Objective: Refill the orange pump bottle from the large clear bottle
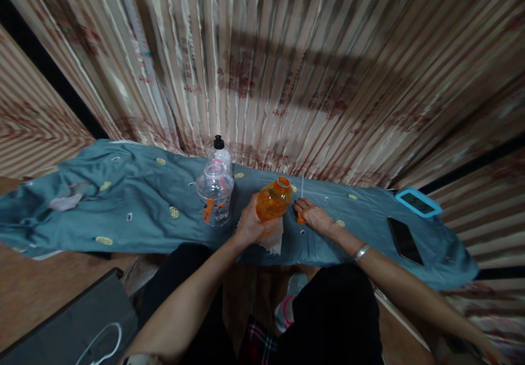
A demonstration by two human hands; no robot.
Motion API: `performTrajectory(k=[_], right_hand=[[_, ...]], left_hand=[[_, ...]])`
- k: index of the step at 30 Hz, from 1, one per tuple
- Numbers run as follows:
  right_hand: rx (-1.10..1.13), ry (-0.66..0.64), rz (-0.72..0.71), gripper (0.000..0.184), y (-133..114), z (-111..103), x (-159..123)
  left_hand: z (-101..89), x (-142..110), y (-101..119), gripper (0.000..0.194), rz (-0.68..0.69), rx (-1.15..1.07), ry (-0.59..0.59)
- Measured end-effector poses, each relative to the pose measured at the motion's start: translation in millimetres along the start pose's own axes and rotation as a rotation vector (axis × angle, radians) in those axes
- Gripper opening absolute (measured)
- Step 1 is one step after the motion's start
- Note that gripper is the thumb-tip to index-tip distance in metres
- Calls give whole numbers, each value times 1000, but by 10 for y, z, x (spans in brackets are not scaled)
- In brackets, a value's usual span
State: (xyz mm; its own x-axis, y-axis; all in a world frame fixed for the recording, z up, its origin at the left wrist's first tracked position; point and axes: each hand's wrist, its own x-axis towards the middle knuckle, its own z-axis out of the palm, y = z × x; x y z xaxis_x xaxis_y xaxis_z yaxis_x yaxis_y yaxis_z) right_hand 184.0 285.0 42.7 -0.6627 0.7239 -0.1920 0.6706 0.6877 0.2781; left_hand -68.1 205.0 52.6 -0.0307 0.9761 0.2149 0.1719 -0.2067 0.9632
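Head view, bottles: three in all, namely one orange bottle, one clear plastic bottle with orange print, and one white bottle with a black cap just behind the clear one.
Left hand: the left hand is wrapped around the lower side of the orange bottle, which stands open-mouthed and slightly tilted near the middle of the cloth.
Right hand: the right hand lies palm down on the cloth just right of the orange bottle, fingers curled over a small orange piece; whether it grips it cannot be told.
Thin rod: one pale thin rod stands just above the right hand's fingertips.
Paper: one pale crumpled sheet lies under the orange bottle at the near edge.
Wrist: one silver bangle on the right wrist.
Devices: two, a black phone and a blue-framed device, both toward the right end.
Surface: one blue-grey cloth covers a long narrow surface; its far edge meets the striped curtain.
Open room: bare cloth left of the clear bottle and between the right hand and the phone.
Floor: one grey bag with a white handle at lower left.
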Motion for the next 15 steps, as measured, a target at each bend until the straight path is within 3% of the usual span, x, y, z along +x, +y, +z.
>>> performTrajectory(k=[7, 12, 13, 15], right_hand=[[5, 62, 40, 41, 26, -64, -80], [20, 185, 87, 44, 1, -271, -423], [29, 259, 75, 44, -35, -356, -533], [129, 632, -31, 43, -154, -593, -775]], left_hand=[[-5, 22, -29, 68, 13, -21, -17], [-1, 26, -51, 66, 26, -8, -1], [0, 26, -53, 66, 27, -5, 4], [3, 27, -53, 66, 22, -4, 8]])
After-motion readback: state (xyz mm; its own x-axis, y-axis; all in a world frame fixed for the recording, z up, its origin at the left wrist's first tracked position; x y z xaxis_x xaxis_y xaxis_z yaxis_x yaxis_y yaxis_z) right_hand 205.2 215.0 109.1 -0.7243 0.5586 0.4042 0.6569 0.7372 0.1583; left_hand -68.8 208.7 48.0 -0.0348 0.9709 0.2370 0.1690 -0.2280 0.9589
